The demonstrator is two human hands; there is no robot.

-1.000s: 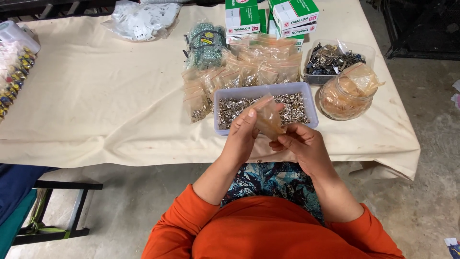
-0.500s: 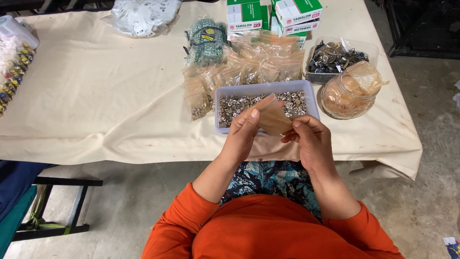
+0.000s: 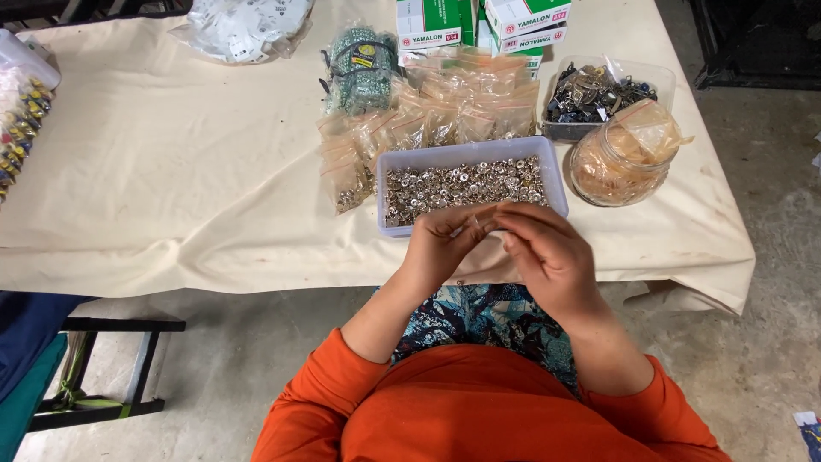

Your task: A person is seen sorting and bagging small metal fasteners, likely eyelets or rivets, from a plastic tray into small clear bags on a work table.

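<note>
Small clear plastic bag, up between fingers half second ago, now gone from sight. Left hand [image 3: 440, 248] and right hand [image 3: 547, 252] fingertips pinched together, contents hidden, just short of pale rectangular plastic tray of silver metal fasteners [image 3: 466, 184].

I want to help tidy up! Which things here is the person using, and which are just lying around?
In use:
left hand
right hand
tray of small silver metal parts
small filled clear bags

Lying about:
glass jar of empty bags
tub of dark metal clips
green and white boxes
white plastic bag

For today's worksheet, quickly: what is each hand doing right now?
Left hand: fingers pinched together, contents hidden.
Right hand: fingers curled toward the left, grip cannot be told.
</note>
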